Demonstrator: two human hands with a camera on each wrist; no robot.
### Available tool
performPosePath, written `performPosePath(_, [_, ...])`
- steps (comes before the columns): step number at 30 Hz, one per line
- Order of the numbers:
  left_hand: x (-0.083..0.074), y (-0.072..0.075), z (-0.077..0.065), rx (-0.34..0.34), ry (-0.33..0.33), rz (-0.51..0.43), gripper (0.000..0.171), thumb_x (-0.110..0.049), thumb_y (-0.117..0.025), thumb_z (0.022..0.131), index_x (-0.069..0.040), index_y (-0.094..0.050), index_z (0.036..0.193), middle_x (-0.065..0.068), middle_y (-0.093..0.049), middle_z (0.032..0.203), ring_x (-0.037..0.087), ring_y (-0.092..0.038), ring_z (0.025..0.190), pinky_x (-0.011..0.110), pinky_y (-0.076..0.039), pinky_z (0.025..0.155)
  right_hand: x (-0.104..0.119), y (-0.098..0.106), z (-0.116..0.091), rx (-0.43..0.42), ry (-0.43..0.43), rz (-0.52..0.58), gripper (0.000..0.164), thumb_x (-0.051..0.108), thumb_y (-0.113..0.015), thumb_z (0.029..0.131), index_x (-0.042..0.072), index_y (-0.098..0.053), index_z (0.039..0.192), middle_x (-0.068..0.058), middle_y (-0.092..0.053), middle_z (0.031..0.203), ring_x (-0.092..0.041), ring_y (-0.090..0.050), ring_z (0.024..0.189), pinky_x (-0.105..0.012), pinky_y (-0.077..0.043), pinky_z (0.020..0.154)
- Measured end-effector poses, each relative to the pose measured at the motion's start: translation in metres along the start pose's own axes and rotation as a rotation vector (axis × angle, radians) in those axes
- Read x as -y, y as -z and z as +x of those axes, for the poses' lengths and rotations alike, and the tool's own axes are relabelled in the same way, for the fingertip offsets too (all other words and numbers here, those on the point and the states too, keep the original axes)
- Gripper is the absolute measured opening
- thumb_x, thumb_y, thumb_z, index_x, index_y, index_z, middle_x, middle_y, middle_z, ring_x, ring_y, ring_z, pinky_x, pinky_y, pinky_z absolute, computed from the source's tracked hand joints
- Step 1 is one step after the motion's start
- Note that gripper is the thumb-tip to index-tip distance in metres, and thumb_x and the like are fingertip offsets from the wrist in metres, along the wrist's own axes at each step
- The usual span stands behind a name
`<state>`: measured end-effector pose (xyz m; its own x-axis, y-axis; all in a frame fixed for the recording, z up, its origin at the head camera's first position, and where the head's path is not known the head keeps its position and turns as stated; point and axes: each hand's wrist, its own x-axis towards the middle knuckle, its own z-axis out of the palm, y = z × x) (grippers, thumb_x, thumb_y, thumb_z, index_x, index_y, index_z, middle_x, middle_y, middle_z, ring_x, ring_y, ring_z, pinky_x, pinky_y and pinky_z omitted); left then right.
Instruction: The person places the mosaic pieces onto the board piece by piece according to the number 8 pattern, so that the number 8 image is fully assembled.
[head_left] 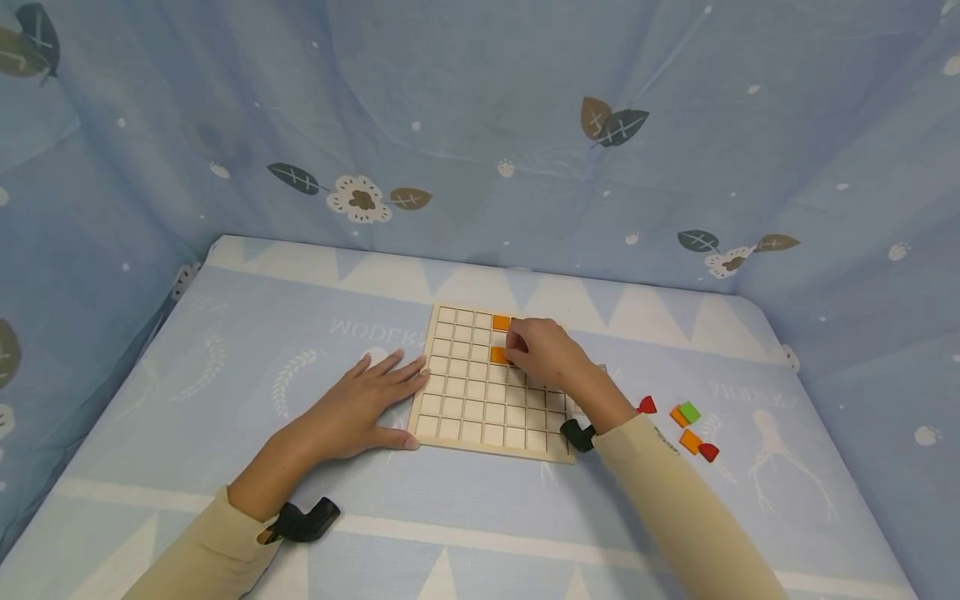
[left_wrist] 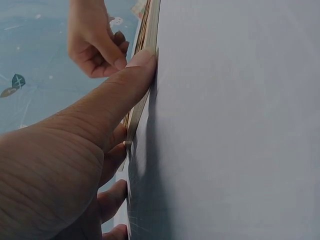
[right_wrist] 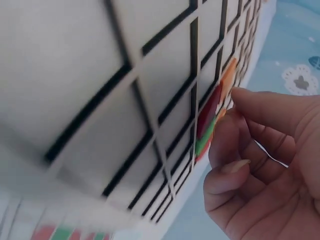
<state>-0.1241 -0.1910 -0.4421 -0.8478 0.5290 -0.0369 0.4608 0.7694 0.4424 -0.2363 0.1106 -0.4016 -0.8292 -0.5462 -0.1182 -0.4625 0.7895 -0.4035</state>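
Observation:
A pale wooden grid board (head_left: 453,408) lies on the table. My left hand (head_left: 352,417) is spread at its left side, fingertips along that edge and thumb at the near corner; the left wrist view shows the thumb (left_wrist: 112,97) against the board's side. Over the far part of the board is my right hand (head_left: 551,354), fingers curled and fingertips right beside an orange tile (head_left: 498,355). Another orange tile (head_left: 502,322) lies behind it. The right wrist view shows a dark red piece (right_wrist: 208,114) and a green piece (right_wrist: 204,144) near the fingers. I cannot tell whether the fingertips pinch a piece.
Right of the board lie loose red pieces (head_left: 708,452), orange tiles (head_left: 691,442) and a green tile (head_left: 690,412), beside the right sleeve (head_left: 667,492). A patterned blue curtain (head_left: 465,125) stands behind the cloth-covered table (head_left: 450,517). Black wrist mounts (head_left: 307,521) are on both wrists.

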Motion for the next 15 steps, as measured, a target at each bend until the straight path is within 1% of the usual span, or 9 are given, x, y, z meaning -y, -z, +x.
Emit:
performPosePath(4, [-0.001, 0.0, 0.001, 0.001, 0.003, -0.002, 0.096, -0.054, -0.082, 0.086, -0.011, -0.041, 0.161, 0.004, -0.028, 0.171, 0.037, -0.017, 0.158, 0.067, -0.01, 0.123, -0.013, 0.009, -0.018, -0.021, 0.005, 0.054, 0.01, 0.015, -0.067, 0.103, 0.01, -0.07, 0.096, 0.001, -0.065, 0.086, -0.017, -0.057, 0.075, -0.035, -0.05, 0.069])
performPosePath(8, [-0.001, 0.001, 0.0, -0.003, 0.002, 0.001, 0.095, -0.054, -0.081, 0.086, -0.011, -0.042, 0.161, 0.004, -0.028, 0.171, 0.037, -0.017, 0.158, 0.067, -0.01, 0.123, -0.03, 0.024, -0.041, -0.039, -0.011, 0.075, 0.015, 0.016, -0.064, 0.105, 0.005, -0.075, 0.106, -0.001, -0.07, 0.093, -0.016, -0.061, 0.077, -0.037, -0.054, 0.072])
performPosePath(12, [-0.001, 0.001, -0.001, -0.013, -0.005, -0.004, 0.094, -0.052, -0.082, 0.086, -0.01, -0.043, 0.161, 0.005, -0.029, 0.171, 0.038, -0.018, 0.158, 0.067, -0.01, 0.123, -0.052, 0.039, -0.066, -0.075, -0.053, 0.085, 0.019, 0.016, -0.063, 0.106, 0.002, -0.075, 0.112, -0.005, -0.073, 0.097, -0.018, -0.063, 0.081, -0.039, -0.055, 0.074])
performPosePath(15, [-0.002, 0.0, -0.001, -0.012, -0.011, -0.022, 0.093, -0.051, -0.082, 0.087, -0.01, -0.043, 0.16, 0.006, -0.029, 0.17, 0.038, -0.018, 0.158, 0.067, -0.01, 0.123, -0.069, 0.046, -0.085, -0.106, -0.103, 0.088, 0.02, 0.016, -0.063, 0.106, 0.002, -0.074, 0.112, -0.006, -0.073, 0.098, -0.019, -0.063, 0.082, -0.039, -0.055, 0.072])
